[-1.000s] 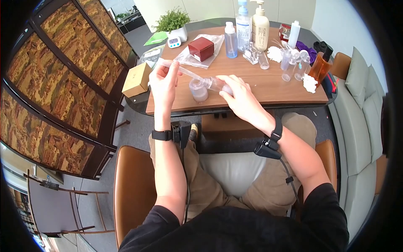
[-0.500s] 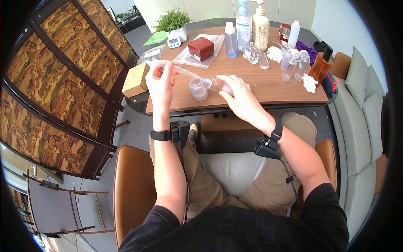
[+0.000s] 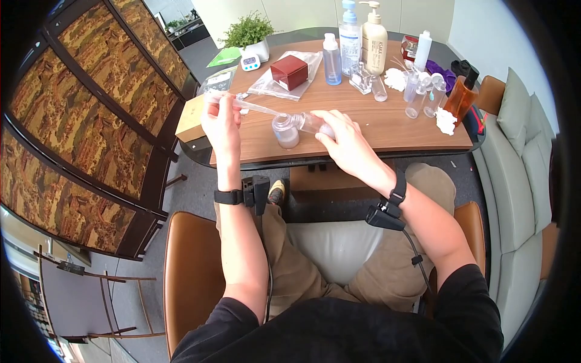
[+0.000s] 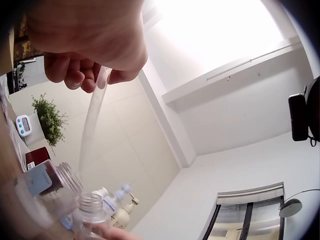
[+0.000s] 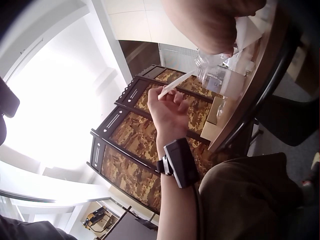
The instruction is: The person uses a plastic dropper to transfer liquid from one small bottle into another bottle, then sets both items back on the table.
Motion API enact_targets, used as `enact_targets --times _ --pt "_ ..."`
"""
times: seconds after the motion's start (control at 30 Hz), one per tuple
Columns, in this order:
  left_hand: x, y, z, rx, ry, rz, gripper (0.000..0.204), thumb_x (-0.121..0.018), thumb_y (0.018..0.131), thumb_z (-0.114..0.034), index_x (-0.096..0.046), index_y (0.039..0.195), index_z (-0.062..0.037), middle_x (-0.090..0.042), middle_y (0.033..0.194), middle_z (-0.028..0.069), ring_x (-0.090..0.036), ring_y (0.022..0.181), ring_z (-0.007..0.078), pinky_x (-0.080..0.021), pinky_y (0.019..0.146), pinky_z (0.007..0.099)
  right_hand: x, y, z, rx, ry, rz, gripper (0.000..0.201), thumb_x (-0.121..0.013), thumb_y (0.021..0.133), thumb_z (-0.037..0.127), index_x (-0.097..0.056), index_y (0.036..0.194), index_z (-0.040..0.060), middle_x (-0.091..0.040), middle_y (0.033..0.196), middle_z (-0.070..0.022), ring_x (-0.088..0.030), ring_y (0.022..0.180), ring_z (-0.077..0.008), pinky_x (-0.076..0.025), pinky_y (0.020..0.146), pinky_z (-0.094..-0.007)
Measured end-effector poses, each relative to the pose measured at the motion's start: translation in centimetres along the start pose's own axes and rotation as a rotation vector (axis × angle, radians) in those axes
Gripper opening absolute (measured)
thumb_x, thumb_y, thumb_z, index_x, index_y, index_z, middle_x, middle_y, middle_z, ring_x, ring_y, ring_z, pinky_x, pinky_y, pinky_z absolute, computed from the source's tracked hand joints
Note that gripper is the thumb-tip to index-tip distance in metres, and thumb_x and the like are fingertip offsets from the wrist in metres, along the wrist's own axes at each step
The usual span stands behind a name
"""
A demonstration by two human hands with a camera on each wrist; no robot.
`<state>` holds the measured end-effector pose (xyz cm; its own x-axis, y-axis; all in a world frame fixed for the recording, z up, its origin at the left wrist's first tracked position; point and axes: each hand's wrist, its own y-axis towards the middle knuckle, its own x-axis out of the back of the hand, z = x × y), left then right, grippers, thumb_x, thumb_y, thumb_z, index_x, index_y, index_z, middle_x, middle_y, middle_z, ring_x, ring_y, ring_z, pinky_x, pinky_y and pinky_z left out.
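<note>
In the head view my left hand (image 3: 222, 130) is raised at the table's front left, pinching the upper end of a translucent plastic dropper (image 3: 261, 108). The dropper slants down to the right, its thin tip right at the mouths of two bottles. One is an uncapped, wide clear bottle (image 3: 286, 135) with a pale label, standing on the table with whitish contents. The other, a small clear bottle (image 3: 308, 123), lies tilted with its threaded neck toward the wide one. My right hand (image 3: 350, 138) grips this small bottle by its body, partly hiding it. The left wrist view shows both threaded necks side by side below the dropper (image 4: 91, 120).
A cardboard box (image 3: 192, 119) sits at the left edge. Behind are a dark red box (image 3: 289, 72) on a plastic bag, a timer (image 3: 250, 61) and a potted plant (image 3: 249, 33). Tall pump bottles (image 3: 374, 45) stand at the back; several small clear bottles (image 3: 414, 103) and crumpled tissue (image 3: 446, 121) lie right.
My left hand has moved left and slightly toward me with the dropper, which now slants at a lower angle. My right hand and the small bottle have stayed nearly still.
</note>
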<state>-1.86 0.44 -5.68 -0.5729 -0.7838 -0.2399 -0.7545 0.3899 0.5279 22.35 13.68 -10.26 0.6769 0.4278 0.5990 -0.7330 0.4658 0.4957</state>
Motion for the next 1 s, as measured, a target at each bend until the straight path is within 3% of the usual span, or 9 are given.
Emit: enact_targets --times 0.27,0.43,0.5,0.53,0.77,0.83,1.0 --pt "-0.8 -0.6 0.3 -0.009 0.113 0.113 0.007 -0.067 0.108 -0.01 -0.068 0.104 -0.0053 -0.062 0.076 -0.0023 -0.045 0.056 0.0022 -0.031 0.05 0.0217 0.0 0.0 0.0 0.005 0.003 -0.004 0.046 -0.07 0.102 0.009 -0.062 0.147 0.0047 -0.066 0.132 -0.0182 -0.06 0.131 -0.0378 -0.045 0.112 -0.0526" --pt "-1.3 -0.6 1.4 -0.055 0.203 0.234 0.01 -0.071 0.108 -0.015 -0.071 0.106 -0.0049 -0.065 0.079 -0.0015 -0.047 0.06 0.0024 -0.035 0.053 0.0215 -0.1 0.0 -0.1 0.021 -0.008 -0.015 0.045 -0.071 0.102 0.01 -0.062 0.147 0.0043 -0.067 0.132 -0.0183 -0.061 0.131 -0.0379 -0.045 0.111 -0.0523" --pt "-1.5 -0.9 1.1 -0.054 0.312 0.298 0.012 -0.073 0.107 -0.017 -0.072 0.108 -0.0044 -0.068 0.083 -0.0007 -0.051 0.064 0.0031 -0.038 0.056 0.0226 -0.1 0.0 -0.1 0.014 -0.006 -0.011 0.045 -0.071 0.102 0.01 -0.062 0.147 0.0044 -0.067 0.132 -0.0183 -0.061 0.131 -0.0379 -0.045 0.111 -0.0523" --pt "-2.0 -1.3 0.2 -0.014 0.334 0.286 0.012 -0.075 0.103 -0.013 -0.072 0.1 -0.0019 -0.065 0.082 -0.0049 -0.054 0.072 0.0024 -0.045 0.067 0.0233 -0.1 0.0 -0.1 0.008 -0.004 -0.007 0.045 -0.071 0.102 0.01 -0.062 0.146 0.0044 -0.067 0.132 -0.0184 -0.061 0.131 -0.038 -0.045 0.111 -0.0524" --pt "-1.7 -1.1 1.3 0.017 0.361 0.396 0.017 -0.078 0.1 -0.019 -0.073 0.097 -0.0028 -0.063 0.077 -0.0057 -0.05 0.068 0.0012 -0.04 0.063 0.0235 -0.1 0.0 0.0 0.003 -0.007 -0.011 0.045 -0.071 0.102 0.01 -0.063 0.146 0.0045 -0.067 0.134 -0.0185 -0.06 0.133 -0.0383 -0.045 0.112 -0.0528" --pt "-1.3 -0.8 1.2 0.037 0.452 0.439 0.017 -0.078 0.104 -0.02 -0.074 0.105 -0.0029 -0.068 0.088 -0.0055 -0.056 0.079 0.0014 -0.043 0.068 0.0225 -0.1 0.0 -0.1 0.012 -0.01 -0.014 0.046 -0.071 0.102 0.01 -0.063 0.147 0.0045 -0.067 0.134 -0.0184 -0.06 0.133 -0.0383 -0.045 0.112 -0.0529" --pt "-1.1 -0.8 1.3 0.035 0.458 0.432 0.018 -0.078 0.104 -0.02 -0.074 0.104 -0.003 -0.067 0.087 -0.0057 -0.056 0.078 0.0016 -0.044 0.069 0.0227 -0.1 -0.1 -0.1 0.02 -0.003 -0.011 0.046 -0.071 0.102 0.009 -0.062 0.147 0.0047 -0.066 0.134 -0.0182 -0.06 0.132 -0.0381 -0.045 0.112 -0.0528"
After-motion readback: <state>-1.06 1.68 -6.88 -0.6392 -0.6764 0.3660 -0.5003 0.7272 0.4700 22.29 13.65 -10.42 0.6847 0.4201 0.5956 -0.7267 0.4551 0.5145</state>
